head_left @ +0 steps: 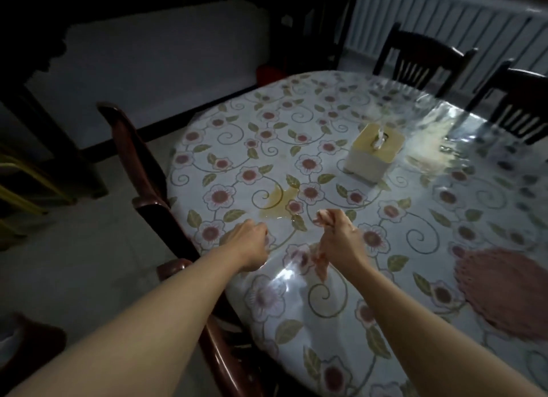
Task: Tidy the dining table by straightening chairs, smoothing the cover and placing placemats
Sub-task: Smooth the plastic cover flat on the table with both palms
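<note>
I see both hands over the tabletop [385, 322]: left grip [250, 242] fisted on nothing visible, right grip [338, 233] pinching the clear cover [296, 272]. Pink placemat [504, 290] lies at three o'clock, tissue box [374, 156] at one.

Head camera, 1 view
It looks forward and steeply down, close over the near edge of the desk [326, 322].

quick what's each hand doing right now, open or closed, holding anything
Left hand: closed in a loose fist over the table cover; whether it pinches the cover cannot be told.
Right hand: closed on something small and pinkish, unclear what.
</note>
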A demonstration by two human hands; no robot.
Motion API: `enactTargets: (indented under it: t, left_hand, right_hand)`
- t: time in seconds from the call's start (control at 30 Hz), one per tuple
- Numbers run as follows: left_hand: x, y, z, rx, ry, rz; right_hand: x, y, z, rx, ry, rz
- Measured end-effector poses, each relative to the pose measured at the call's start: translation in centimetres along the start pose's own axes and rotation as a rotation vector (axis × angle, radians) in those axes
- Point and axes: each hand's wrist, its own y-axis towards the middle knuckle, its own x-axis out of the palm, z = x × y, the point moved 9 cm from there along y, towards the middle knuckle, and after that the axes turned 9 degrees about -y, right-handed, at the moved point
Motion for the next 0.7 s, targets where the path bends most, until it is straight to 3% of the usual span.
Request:
enactTargets:
  t: [0.17, 0.47, 0.7]
  left_hand:
    - [-1.5, 1.9, -0.5, 0.019, 0.052, -0.011]
    - [-4.3, 10.8, -3.1, 0.153, 0.181, -0.108]
    - [-5.5, 18.8, -5.9, 0.389, 0.281, -0.255]
  right_hand:
    - [2.2, 1.0, -1.1, 0.019, 0.042, 0.015]
    - [5.1, 5.4, -2.5, 0.111, 0.065, 0.257]
    - [12.3, 7.3, 0.0, 0.434, -0.178, 0.091]
